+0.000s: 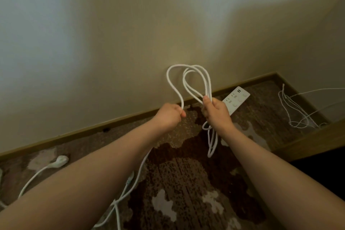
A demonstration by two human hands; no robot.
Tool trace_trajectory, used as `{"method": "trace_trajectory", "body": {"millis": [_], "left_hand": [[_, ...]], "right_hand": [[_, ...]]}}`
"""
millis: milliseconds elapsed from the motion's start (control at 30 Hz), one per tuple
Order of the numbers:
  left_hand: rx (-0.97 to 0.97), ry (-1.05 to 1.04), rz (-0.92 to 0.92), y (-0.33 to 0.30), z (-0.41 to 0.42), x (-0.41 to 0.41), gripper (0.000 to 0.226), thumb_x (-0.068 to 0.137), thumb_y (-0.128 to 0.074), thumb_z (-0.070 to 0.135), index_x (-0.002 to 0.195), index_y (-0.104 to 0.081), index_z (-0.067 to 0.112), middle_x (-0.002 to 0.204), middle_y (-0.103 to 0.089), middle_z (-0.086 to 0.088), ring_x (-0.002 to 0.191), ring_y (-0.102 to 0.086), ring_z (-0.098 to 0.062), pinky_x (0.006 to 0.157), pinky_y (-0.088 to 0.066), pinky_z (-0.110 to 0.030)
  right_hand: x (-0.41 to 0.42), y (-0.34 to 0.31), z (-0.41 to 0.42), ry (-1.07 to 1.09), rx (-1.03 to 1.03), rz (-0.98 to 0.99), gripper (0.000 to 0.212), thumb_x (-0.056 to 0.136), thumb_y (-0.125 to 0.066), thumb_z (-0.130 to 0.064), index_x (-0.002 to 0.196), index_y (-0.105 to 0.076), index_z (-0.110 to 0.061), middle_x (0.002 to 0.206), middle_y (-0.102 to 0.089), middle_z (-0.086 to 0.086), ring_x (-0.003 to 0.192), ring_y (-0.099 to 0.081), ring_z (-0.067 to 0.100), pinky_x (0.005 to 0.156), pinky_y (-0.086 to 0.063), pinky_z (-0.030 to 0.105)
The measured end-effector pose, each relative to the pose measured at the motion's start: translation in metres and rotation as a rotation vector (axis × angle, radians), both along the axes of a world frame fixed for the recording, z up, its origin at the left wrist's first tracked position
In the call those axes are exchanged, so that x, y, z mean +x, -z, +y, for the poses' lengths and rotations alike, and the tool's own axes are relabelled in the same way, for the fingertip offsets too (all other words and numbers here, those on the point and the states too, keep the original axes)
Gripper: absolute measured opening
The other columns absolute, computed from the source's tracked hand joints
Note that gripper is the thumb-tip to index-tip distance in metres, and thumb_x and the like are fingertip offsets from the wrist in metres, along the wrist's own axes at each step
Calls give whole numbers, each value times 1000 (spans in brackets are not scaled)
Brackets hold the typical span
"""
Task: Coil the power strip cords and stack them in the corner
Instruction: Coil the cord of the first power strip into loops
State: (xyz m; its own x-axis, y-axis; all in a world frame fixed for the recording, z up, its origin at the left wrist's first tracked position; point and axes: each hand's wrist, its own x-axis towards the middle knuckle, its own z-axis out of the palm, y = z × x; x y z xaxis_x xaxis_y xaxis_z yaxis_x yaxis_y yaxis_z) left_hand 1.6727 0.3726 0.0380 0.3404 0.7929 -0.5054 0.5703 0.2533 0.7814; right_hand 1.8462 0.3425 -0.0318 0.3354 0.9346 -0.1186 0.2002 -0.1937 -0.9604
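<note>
Patterned brown carpet [186, 183] runs up to a pale wall [112, 43] with a dark skirting board [74, 132] along its foot, and you're standing over it with both arms stretched out. Your right hand [216, 112] is curled tight round a bundle of white cord [196, 78]: two or three loops stand up above your fist towards twelve o'clock, and their lower ends hang down past your wrist towards six, so the coil's long axis is close to upright. Your left hand [170, 115] pinches one strand of that same cord, fingers closed on it, just beside the right hand at nine o'clock of it. Between the two hands a wider single loop arches up and over. From under your left hand the cord drops away towards seven o'clock, down to the carpet near your left forearm.

Behind your right hand, at one o'clock, the white power strip [237, 99] lies flat on the carpet by the skirting, its long axis slanting from lower left to upper right. Over at three o'clock, in the corner, a thin white wire [298, 115] lies loose and tangled. Down at eight o'clock a white plug [60, 160] rests on the carpet, its cord trailing towards seven.
</note>
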Motion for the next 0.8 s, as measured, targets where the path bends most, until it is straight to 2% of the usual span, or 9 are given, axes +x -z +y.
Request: {"method": "trace_trajectory", "body": {"millis": [100,167,200,267,333,467,567,733,800], "left_hand": [[3,43,66,12,-9,-1,26,94,-40,1,98,-65,-1,85,-63,-15,58,-46,-9,50,-38,-17],[23,41,64,16,-10,0,26,92,-42,1,106,-64,-5,110,-64,-24,74,-59,-21,59,-42,-23],[38,57,69,18,-10,1,26,93,-42,2,103,-65,-3,113,-64,-24,88,-62,-30,65,-41,-25],[86,109,92,22,-9,5,29,96,-39,9,85,-66,7,103,-66,-22,99,-60,-36,71,-39,-26],[168,147,149,24,-11,8,32,97,-39,17,74,-61,16,84,-65,-10,93,-61,-32,70,-40,-28],[375,230,286,31,-21,13,24,96,-43,21,90,-64,11,90,-67,-12,87,-61,-30,69,-41,-31],[456,265,285,33,-24,15,22,95,-45,21,91,-64,9,90,-67,-15,86,-61,-32,67,-39,-31],[376,272,247,33,-22,17,24,93,-48,21,77,-65,14,85,-70,-12,83,-64,-28,79,-49,-36],[358,249,225,34,-21,17,32,93,-49,22,63,-59,17,74,-69,-6,72,-63,-21,71,-48,-32]], "right_hand": [[-6,1,0,-84,-46,79,37,104,-47,-34,73,-52,-14,51,-40,-7,43,-35,6,44,-30,22],[-10,-1,1,-128,-74,100,36,104,-48,-35,77,-56,-12,48,-41,-8,39,-36,4,41,-30,19],[-11,-2,2,-146,-84,101,36,104,-48,-35,78,-59,-11,49,-42,-8,39,-36,4,40,-30,18],[-14,-5,4,-177,-89,91,35,104,-48,-35,82,-62,-11,54,-44,-5,40,-37,4,40,-31,18],[-16,-8,4,-210,-80,94,35,104,-47,-33,78,-61,-13,55,-46,-5,39,-38,4,40,-31,18],[-19,-10,5,-232,-106,94,40,103,-51,-32,68,-50,-12,48,-42,-7,39,-36,6,41,-30,19],[-17,-11,6,-258,-150,114,33,100,-56,-32,81,-66,-7,56,-46,-1,45,-38,9,45,-30,22],[-14,-13,10,-300,-216,224,27,98,-58,-28,83,-73,-11,66,-47,10,52,-38,18,49,-26,27],[-14,-15,10,-316,-228,211,26,98,-58,-27,81,-71,-11,64,-48,6,51,-37,16,48,-26,25]]}}
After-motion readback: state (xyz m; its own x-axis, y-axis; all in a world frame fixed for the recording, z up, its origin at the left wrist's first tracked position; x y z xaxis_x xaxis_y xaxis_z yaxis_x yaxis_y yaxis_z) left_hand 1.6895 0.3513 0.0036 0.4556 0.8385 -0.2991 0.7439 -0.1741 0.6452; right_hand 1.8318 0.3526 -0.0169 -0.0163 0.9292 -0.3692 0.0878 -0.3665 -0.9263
